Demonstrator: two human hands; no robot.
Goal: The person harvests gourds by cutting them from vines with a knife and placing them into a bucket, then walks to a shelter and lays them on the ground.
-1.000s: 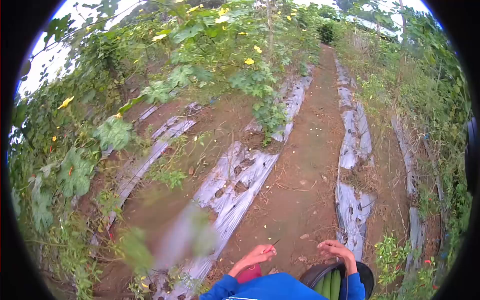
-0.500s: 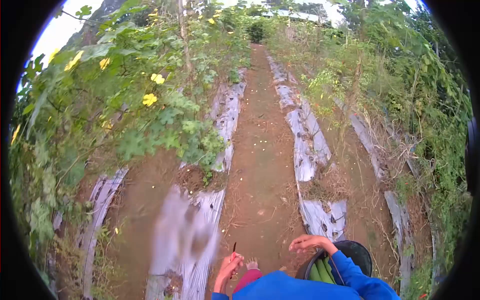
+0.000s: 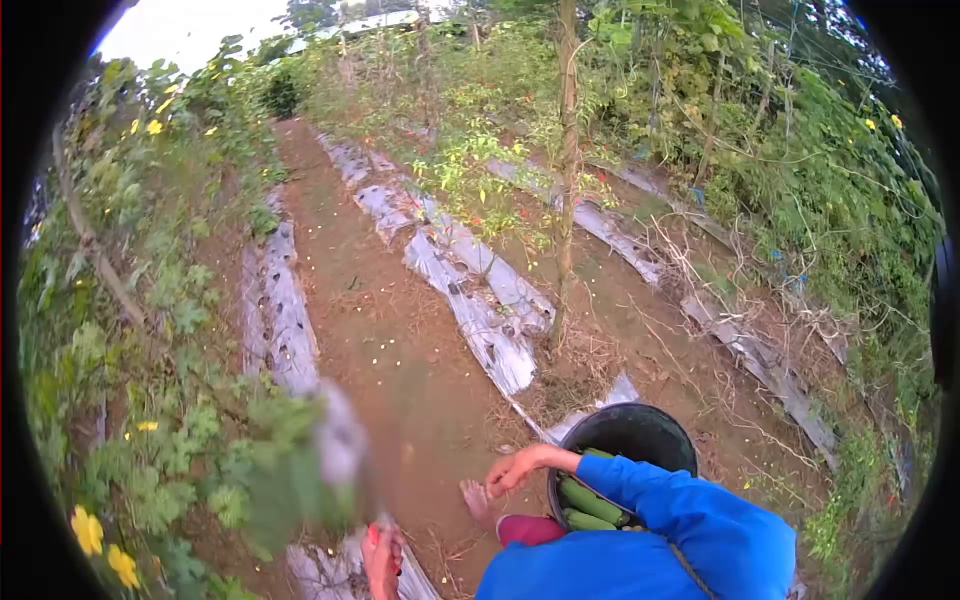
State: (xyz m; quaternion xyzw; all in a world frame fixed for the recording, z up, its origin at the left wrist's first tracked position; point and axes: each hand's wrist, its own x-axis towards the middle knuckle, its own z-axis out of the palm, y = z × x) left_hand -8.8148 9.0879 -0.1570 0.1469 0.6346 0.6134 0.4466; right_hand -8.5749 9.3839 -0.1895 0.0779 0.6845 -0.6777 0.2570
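My left hand [image 3: 382, 562] is closed round a small knife [image 3: 374, 534] at the bottom, left of centre. The knife's red handle shows, but its blade is hard to make out against the blur. My right hand [image 3: 515, 470] is empty, its fingers loosely bent and apart, held before the near rim of a black bucket [image 3: 640, 428]. Inside the bucket lie several long green gourds [image 3: 588, 502]. My right arm, in a blue sleeve, reaches across the bucket. A bare foot [image 3: 474, 498] shows on the soil just left of my right hand.
A soil path [image 3: 385, 330] runs ahead between strips of silvery plastic mulch [image 3: 470, 300]. Leafy vines with yellow flowers [image 3: 88, 530] crowd the left side. A wooden post [image 3: 567, 180] stands ahead of the bucket, and dry stems [image 3: 700, 270] lie farther right.
My view has turned right, so the path now lies farther left. The bucket shows more fully. My left hand, still on the knife, appears lower and farther left; my right hand also sits farther left.
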